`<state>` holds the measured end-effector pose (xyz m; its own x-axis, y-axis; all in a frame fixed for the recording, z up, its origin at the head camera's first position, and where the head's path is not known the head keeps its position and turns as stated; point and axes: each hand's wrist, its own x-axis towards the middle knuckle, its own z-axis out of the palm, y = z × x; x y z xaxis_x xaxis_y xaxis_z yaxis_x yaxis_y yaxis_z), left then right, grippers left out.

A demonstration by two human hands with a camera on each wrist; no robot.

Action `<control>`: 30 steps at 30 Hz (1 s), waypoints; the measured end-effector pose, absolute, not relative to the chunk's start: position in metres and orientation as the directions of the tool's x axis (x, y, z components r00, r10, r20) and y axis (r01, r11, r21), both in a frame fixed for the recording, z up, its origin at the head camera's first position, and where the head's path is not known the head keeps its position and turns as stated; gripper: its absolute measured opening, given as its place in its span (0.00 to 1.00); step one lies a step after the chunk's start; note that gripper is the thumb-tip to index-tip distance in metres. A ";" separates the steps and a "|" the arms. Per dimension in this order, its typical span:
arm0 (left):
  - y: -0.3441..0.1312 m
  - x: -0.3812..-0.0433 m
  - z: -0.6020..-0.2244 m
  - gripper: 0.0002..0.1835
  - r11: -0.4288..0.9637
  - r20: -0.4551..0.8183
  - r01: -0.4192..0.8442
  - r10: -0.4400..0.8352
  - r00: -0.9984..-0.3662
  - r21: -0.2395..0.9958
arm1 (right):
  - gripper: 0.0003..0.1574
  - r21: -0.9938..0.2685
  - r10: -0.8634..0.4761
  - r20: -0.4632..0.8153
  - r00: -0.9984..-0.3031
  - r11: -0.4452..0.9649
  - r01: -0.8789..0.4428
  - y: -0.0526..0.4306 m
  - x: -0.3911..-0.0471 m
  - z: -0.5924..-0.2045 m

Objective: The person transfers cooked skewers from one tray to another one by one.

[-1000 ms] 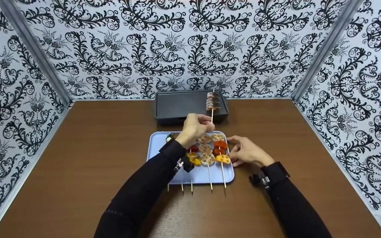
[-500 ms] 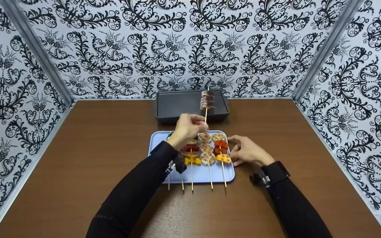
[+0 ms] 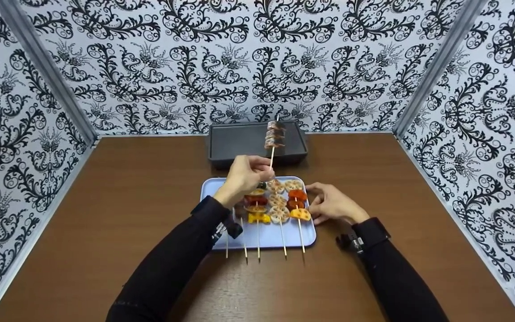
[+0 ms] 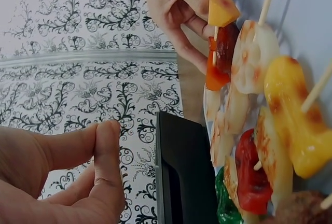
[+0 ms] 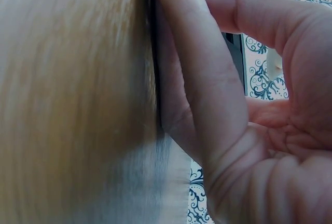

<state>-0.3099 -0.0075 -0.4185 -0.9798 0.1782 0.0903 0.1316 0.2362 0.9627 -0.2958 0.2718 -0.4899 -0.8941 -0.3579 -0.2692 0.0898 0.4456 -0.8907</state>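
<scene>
In the head view my left hand [image 3: 245,173] pinches the stick of a skewer [image 3: 275,134] with browned, sliced pieces. It holds the skewer upright above the far edge of a pale blue tray [image 3: 271,237]. Thumb and forefinger meet in the left wrist view, where the skewer itself is not visible. My right hand [image 3: 335,203] grips the tray's right rim with bent fingers. On the tray lie a lotus root skewer [image 3: 278,213], a skewer of orange and red pieces [image 3: 297,195] and a mixed vegetable skewer [image 3: 256,201]. My left forearm partly hides further skewers.
A dark grey griddle [image 3: 239,141] stands behind the tray, close to the patterned back wall [image 3: 221,67]. Several skewer sticks stick out over the tray's near edge. The brown table [image 3: 141,188] extends on both sides, with patterned walls left and right.
My left hand has moved left with the held skewer, from the griddle's right end toward its middle. More of the mixed vegetable skewer shows. My right hand stays at the tray's rim.
</scene>
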 end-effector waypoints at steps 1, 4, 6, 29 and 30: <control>-0.009 -0.309 -0.419 0.16 0.233 0.092 0.132 0.176 -0.980 0.964 | 0.46 -0.891 -0.359 -0.267 -0.894 0.445 0.088 0.272 -0.296 -0.490; -0.014 -0.306 -0.420 0.16 0.214 0.091 0.127 0.174 -0.981 0.969 | 0.45 -0.894 -0.363 -0.258 -0.895 0.441 0.079 0.271 -0.296 -0.490; -0.018 -0.305 -0.421 0.16 0.197 0.086 0.120 0.173 -0.981 0.973 | 0.45 -0.898 -0.368 -0.254 -0.895 0.433 0.077 0.272 -0.295 -0.491; -0.052 -0.278 -0.421 0.17 0.171 0.114 0.147 0.189 -0.975 0.974 | 0.48 -0.880 -0.336 -0.277 -0.900 0.466 0.097 0.271 -0.295 -0.489; -0.054 -0.277 -0.421 0.18 0.185 0.121 0.156 0.189 -0.975 0.970 | 0.49 -0.878 -0.339 -0.277 -0.899 0.469 0.094 0.271 -0.295 -0.489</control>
<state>-0.2768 -0.0536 -0.4211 -0.9746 0.1887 0.1207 0.1559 0.1845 0.9704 -0.2953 0.2712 -0.4893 -0.8992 -0.3389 -0.2766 0.0935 0.4687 -0.8784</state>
